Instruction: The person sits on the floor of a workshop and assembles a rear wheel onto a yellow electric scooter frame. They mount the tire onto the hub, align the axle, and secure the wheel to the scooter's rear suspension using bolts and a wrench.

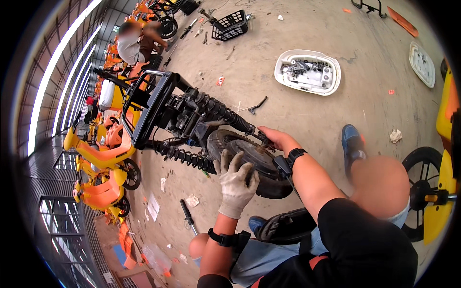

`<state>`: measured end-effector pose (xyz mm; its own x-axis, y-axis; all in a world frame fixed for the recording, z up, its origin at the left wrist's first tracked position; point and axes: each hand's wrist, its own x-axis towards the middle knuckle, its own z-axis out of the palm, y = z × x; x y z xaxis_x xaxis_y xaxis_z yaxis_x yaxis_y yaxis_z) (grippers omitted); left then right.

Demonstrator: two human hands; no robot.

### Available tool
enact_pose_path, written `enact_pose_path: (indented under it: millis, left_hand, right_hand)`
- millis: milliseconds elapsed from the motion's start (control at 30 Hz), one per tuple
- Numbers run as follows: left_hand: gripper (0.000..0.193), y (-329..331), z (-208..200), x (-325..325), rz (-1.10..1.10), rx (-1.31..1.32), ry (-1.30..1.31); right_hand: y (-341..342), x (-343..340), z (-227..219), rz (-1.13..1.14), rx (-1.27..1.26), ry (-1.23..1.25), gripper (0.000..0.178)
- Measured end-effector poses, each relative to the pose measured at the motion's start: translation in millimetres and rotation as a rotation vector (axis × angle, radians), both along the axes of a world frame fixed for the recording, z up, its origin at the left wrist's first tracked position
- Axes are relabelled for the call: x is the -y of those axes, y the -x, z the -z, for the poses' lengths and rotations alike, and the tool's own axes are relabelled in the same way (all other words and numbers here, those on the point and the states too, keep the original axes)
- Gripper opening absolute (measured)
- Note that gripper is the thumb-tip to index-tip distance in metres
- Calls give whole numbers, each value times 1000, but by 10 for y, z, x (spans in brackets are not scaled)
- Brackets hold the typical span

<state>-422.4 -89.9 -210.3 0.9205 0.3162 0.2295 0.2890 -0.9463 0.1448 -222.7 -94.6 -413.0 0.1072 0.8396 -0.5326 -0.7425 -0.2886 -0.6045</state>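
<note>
A scooter's rear end with its black frame (158, 103) exposed lies in front of me. Its rear wheel (245, 153) has a dusty black tyre and points toward me. Coil-spring shock absorbers flank the wheel: a right one (225, 113) and a left one (185, 157). My bare right hand (276, 138) is closed around the lower end of the right shock absorber, beside the hub; some fingers are hidden. My left hand (236, 185), in a soiled pale glove, is over the tyre's left side near the left shock absorber, its fingers apart and slightly bent, holding nothing visible.
A white tub (307, 89) of metal parts stands on the floor at right, with a black crate (230, 25) farther off. A black lever (258, 104) and a black-handled tool (188, 211) lie nearby. Orange-yellow scooters (103, 153) line the left; another person (132, 48) crouches beyond.
</note>
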Motion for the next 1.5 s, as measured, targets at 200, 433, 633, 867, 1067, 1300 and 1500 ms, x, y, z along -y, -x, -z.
enact_pose_path:
  millis: [200,433,633,867,1067,1300,1500]
  left_hand:
    - [18,-4,46,-31,29,50,10]
    - [18,-19,25,-12,26,44,18]
    - [21,-71,2,44,46,-17,29]
    - [21,-145,-83,108,10,-56,-19]
    - [23,-150,-57,102,1,-88,-16]
    - [22,-106,-84,66,-2,-72,-14]
    - [26,-83,-73,8,-4,-70,-12]
  right_hand:
    - [20,-57,161,44,89,80,42]
    - [-7,-76,319,25,151,46,42]
    - [-102,-29,162,-54,213,82,37]
    - [-128,-71,187,-79,236,45,43]
    - [-181,-40,40,-164,227,128,34]
    - [-232,-69,108,-227,252,120,41]
    - [-223,-44,192,-164,270,89,43]
